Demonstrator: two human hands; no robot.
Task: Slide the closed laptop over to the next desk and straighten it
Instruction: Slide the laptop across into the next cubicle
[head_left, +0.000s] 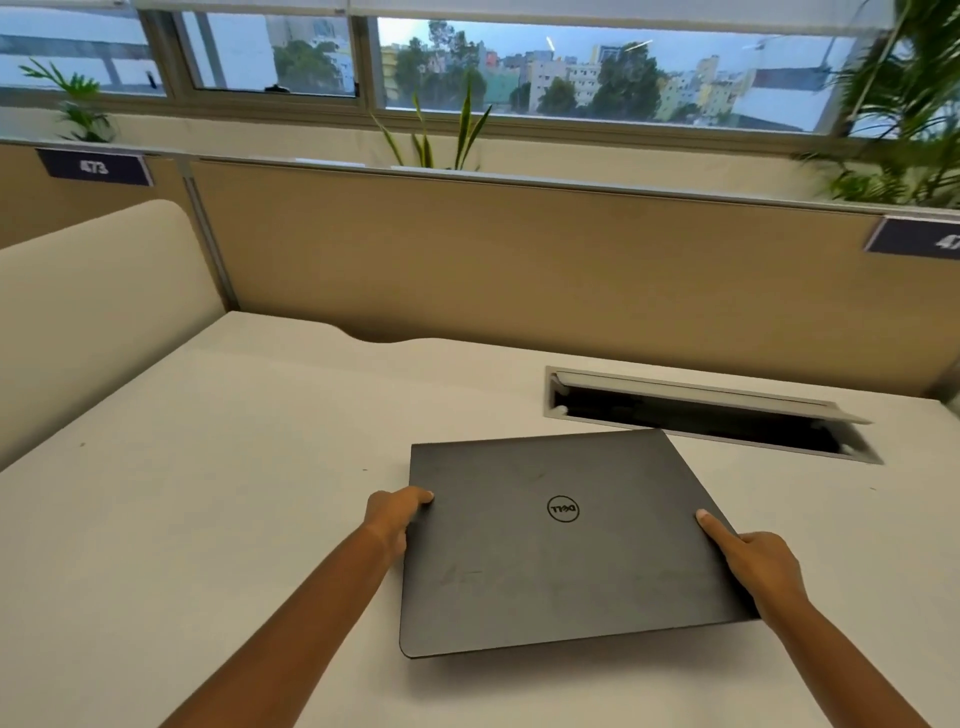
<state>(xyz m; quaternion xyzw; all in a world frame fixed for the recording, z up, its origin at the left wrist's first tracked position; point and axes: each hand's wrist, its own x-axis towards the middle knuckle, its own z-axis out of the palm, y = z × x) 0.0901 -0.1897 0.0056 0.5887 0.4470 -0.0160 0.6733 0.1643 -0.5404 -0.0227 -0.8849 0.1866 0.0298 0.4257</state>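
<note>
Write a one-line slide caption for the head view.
Both hands, left and right, grip a closed Dell laptop on a white desk.

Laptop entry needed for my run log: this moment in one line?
laptop: closed, skewed on desk | left hand: left edge | right hand: right edge | cable hatch: open

A white desk fills the near part of the room, with a long cable hatch set into its top, the lid propped open and the inside dark. Behind the desk runs a tan partition topped by a grey rail, and a cream side screen with a rounded corner closes off the left. A dark tag reading 473 hangs on the partition at far left; a second tag at far right is cut off. Beyond, wide windows show trees and city buildings under grey daylight. Leafy plants stand along the sill.
</note>
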